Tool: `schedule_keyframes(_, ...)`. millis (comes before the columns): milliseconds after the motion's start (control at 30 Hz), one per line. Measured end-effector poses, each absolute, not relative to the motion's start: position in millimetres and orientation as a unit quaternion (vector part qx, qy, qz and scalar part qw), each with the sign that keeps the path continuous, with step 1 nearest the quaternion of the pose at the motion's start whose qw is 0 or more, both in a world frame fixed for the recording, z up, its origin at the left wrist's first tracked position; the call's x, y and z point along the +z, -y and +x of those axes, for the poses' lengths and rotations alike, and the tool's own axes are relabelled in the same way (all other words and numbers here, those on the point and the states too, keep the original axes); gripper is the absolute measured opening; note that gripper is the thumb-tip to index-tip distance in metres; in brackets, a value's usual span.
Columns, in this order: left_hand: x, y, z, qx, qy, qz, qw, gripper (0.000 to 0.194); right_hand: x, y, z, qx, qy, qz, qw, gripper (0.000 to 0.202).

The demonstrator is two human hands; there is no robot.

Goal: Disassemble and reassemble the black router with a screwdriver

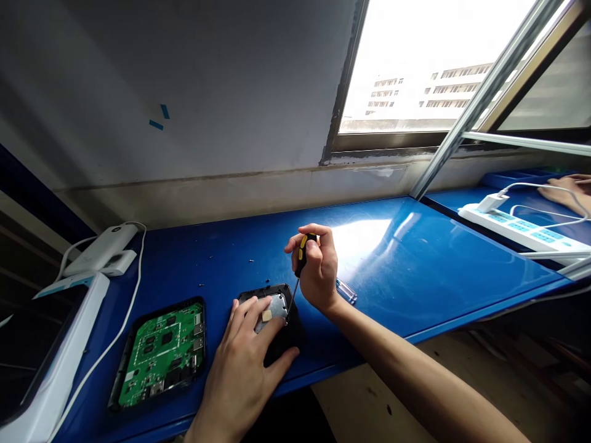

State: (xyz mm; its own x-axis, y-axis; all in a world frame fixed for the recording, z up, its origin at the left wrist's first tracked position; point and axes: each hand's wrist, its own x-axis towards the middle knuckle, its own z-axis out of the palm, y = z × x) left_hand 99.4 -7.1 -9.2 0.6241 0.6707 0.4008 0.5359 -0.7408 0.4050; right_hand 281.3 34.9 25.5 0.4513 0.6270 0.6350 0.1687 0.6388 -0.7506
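My right hand (316,271) is closed around the black and yellow handle of a screwdriver (303,253). The thin shaft slants down to the right edge of a silver metal plate (277,306) inside a black plastic casing (295,335). The exact contact of the tip is too small to make out. Across the casing and plate lies my left hand (252,344), fingers spread and pressing down, thumb toward the near side. A small beige pad (266,315) sits on the plate. To the left rests a second black casing with a green circuit board (164,344).
Several tiny screws (252,260) lie behind the casing on the blue table (184,252). Clear-handled tools (346,291) lie right of my wrist. A white device (99,252) and cable (124,326) stand left. Beyond the metal post (443,154) are a power strip (521,227) and another person's hand (563,192).
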Motion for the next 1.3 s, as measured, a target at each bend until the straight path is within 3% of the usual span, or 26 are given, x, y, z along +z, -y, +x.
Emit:
schedule_keyframes(200,-9,7,100,0.281,-0.338,0.890,0.121,0.026,28,-31,280,0.167,0.521,-0.388,0.741,0.017)
schedule_keyframes(467,-10,8,100,0.274,-0.350,0.888,0.116,0.030,35,-19,279,0.186,0.582,-0.371,0.699,0.034)
schedule_keyframes(800,-6,9,101,0.275,-0.353,0.886,0.122,0.033,38,-18,274,0.061,0.620,-0.364,0.692,0.025)
schedule_keyframes(1300,-8,8,102,0.270,-0.359,0.886,0.119,0.032,44,-3,278,0.167,0.641,-0.348,0.664,0.030)
